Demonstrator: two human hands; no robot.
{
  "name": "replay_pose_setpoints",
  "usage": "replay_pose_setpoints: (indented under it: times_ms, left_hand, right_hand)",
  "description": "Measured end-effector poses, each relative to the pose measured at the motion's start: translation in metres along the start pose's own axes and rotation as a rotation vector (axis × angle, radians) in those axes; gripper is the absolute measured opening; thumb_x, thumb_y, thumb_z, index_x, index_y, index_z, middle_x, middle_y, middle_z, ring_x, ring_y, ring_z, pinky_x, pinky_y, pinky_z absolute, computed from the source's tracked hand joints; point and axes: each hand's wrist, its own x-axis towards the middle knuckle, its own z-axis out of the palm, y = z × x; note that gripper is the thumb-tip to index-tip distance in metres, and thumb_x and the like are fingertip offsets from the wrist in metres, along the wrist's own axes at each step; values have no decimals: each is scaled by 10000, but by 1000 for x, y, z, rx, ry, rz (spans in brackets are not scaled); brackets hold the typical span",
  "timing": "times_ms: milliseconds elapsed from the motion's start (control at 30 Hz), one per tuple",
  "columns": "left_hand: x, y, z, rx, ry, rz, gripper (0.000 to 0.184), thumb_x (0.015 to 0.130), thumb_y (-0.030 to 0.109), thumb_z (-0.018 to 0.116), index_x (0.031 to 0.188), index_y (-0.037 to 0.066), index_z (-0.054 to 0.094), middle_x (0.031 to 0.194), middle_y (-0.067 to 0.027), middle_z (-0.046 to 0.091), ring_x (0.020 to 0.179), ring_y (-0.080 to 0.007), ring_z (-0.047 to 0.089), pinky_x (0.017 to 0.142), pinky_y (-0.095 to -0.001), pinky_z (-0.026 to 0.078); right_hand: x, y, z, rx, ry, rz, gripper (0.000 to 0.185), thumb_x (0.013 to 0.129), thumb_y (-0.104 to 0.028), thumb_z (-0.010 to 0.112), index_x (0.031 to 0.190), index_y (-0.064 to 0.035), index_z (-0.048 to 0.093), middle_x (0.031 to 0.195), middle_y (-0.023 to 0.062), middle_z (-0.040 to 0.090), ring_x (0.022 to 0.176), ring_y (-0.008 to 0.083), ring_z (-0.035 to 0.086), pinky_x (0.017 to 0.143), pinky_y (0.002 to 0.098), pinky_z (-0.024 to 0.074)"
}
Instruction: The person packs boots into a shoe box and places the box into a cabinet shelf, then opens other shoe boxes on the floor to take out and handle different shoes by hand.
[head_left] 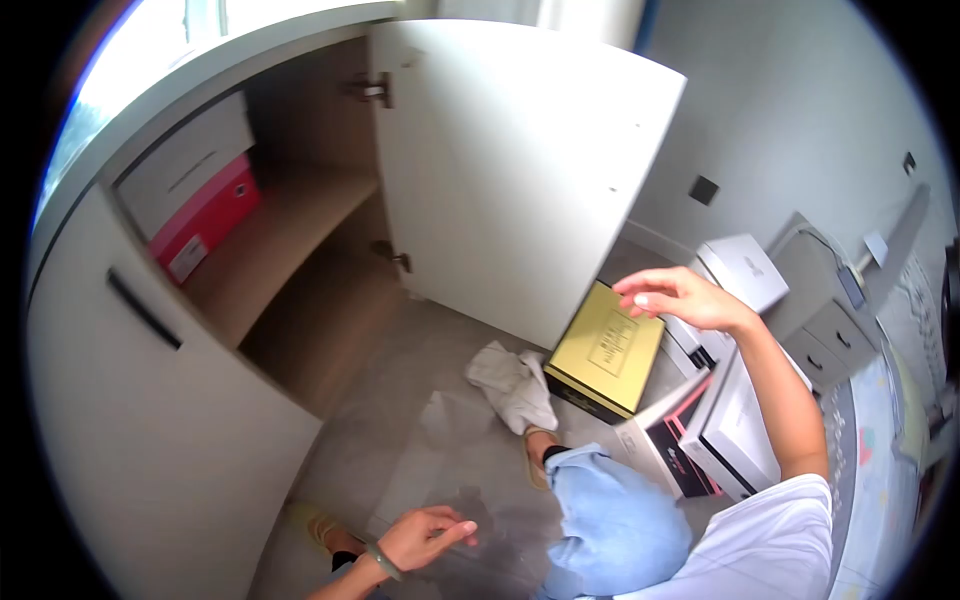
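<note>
My left hand (425, 536), with a bangle at the wrist, hangs over the grey floor at the bottom, fingers loosely bent and apart, holding nothing. At the right, my right hand (680, 298) is raised above a yellow box (606, 352) with a black lower edge. Its fingers are apart and nothing shows in them; whether they touch the box cannot be told. A crumpled pale cloth (510, 385) lies on the floor beside the yellow box. The white cabinet door (510, 160) stands open, left of my right hand.
A white and red box (205, 190) sits on the cabinet's upper shelf (290, 230). White boxes (745, 272) and a black and pink box (690, 440) are stacked at the right. Behind them stands a grey drawer unit (830, 335) near a bed (875, 450).
</note>
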Motion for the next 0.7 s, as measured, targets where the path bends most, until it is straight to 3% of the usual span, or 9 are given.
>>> replay_pose_setpoints:
  times_ms: [100,167,300,367,433,500,567,633,700]
  left_hand:
    - [11,-5,7,32,-71,-62,289,968,310,567,1099,89,701,967,-84,650,832,-222,631,756,-317,499]
    - [18,0,15,76,238,42,356,941,308,604,1233,107,627,1072,-112,627,884,-237,648,793,-340,518]
    - [26,-17,15,246,55,-5,457,916,312,632,1323,121,551,1134,-140,598,939,-256,654,825,-368,528]
    - [28,-20,17,188,-117,-87,464,907,323,641,1309,105,560,1103,-139,606,967,-263,651,839,-367,524]
    - [29,-18,19,209,-136,-81,443,912,298,642,1293,83,570,1112,-144,607,956,-259,657,834,-362,531]
    - [30,-17,20,230,-148,-72,422,917,274,643,1276,62,580,1120,-149,608,946,-254,663,829,-357,539]
    - [30,-17,21,219,-136,-67,409,930,285,623,1277,74,583,1101,-146,612,916,-253,667,829,-357,538]
    - [29,-4,22,224,-147,-99,401,936,287,613,1280,82,583,1091,-145,612,920,-254,664,829,-358,536]
    - [32,-3,26,227,-150,-125,394,942,288,603,1283,91,583,1080,-144,612,925,-256,661,829,-358,534]
  right_hand:
    - [-64,48,-15,59,94,186,402,965,-257,584,1292,-24,571,1148,100,664,1048,162,626,897,300,483]
    - [-101,75,-18,65,199,177,376,960,-222,592,1274,-15,582,1132,98,668,1058,158,619,930,308,472]
    - [-169,122,-15,-3,529,176,317,947,-151,592,1216,14,610,1128,119,669,1071,175,617,951,312,459]
    - [-204,148,-20,-211,886,244,338,931,-155,605,1220,18,601,1172,142,650,1099,192,603,963,329,450]
    - [-247,186,-22,-341,1196,358,432,898,-203,651,1260,18,569,1233,162,618,1127,223,587,966,341,444]
    - [-289,224,-18,-570,1386,627,570,882,-322,667,1310,24,520,1262,162,601,1155,251,570,976,343,437]
    - [-322,257,-6,-258,1463,835,656,894,-463,627,1336,6,505,1272,141,596,1144,252,575,966,339,449]
    - [-339,233,24,792,1096,712,708,904,-572,563,1359,-32,502,1238,99,623,1112,229,602,927,340,490]
    - [-353,248,52,979,1036,462,698,921,-577,535,1378,-52,475,1286,107,585,1128,227,586,946,362,483]
